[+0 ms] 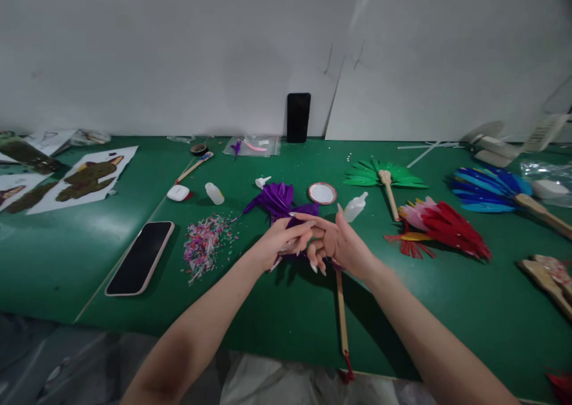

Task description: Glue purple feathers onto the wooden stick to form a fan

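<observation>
My left hand (286, 237) and my right hand (336, 243) meet in front of me, fingers apart and crossing one another. Neither visibly holds anything, though the overlap hides some fingertips. Beneath and behind them lies a purple feather fan (277, 199), partly covered by my hands. A wooden handle (342, 315) with a red tassel (348, 368) runs from under my right hand towards the table's front edge. Just beyond my right hand a white squeeze bottle (356, 206) lies tilted, beside a round white lid (322, 193) with a red rim.
Left of my hands are colourful sequins (206, 244), a phone (140, 259), a small bottle (214, 193) and a white case (178, 193). Green (386, 181), red (451, 226) and blue (491, 189) feather fans lie right. Another phone (298, 117) leans against the wall.
</observation>
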`<state>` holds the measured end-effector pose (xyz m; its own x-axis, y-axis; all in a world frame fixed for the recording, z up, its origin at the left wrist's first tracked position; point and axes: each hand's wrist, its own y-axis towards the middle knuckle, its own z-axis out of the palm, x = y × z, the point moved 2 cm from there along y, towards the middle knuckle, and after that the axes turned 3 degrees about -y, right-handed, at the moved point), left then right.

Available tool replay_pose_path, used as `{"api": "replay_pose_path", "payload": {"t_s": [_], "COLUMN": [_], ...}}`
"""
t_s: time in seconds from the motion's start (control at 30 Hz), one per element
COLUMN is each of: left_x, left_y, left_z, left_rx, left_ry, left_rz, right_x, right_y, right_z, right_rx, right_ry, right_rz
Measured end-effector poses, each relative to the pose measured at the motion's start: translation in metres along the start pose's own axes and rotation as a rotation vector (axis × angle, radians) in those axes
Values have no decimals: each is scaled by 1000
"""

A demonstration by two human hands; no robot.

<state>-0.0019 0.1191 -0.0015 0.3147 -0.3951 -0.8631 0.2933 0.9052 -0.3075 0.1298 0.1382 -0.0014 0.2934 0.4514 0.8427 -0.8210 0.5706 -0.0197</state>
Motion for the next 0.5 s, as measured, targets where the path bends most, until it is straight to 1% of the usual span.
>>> {"api": "replay_pose_path", "payload": {"t_s": [0.1,0.2,0.33,0.5], "left_x": [3,4,1,-2], "left_y": [2,2,1,1], "left_z": [0,0,3,7], "left_rx": [-18,-82,-178,-211], "left_ry": [0,53,79,80], "left_rz": [12,63,145,166], "right_x": [-3,-2,3,8], "right_y": [1,0,-2,-4], "right_z": [2,4,6,8], "right_rx": [-4,11,44,80], "right_ry": [-46,-45,35,131], "right_rz": [9,8,28,50]}}
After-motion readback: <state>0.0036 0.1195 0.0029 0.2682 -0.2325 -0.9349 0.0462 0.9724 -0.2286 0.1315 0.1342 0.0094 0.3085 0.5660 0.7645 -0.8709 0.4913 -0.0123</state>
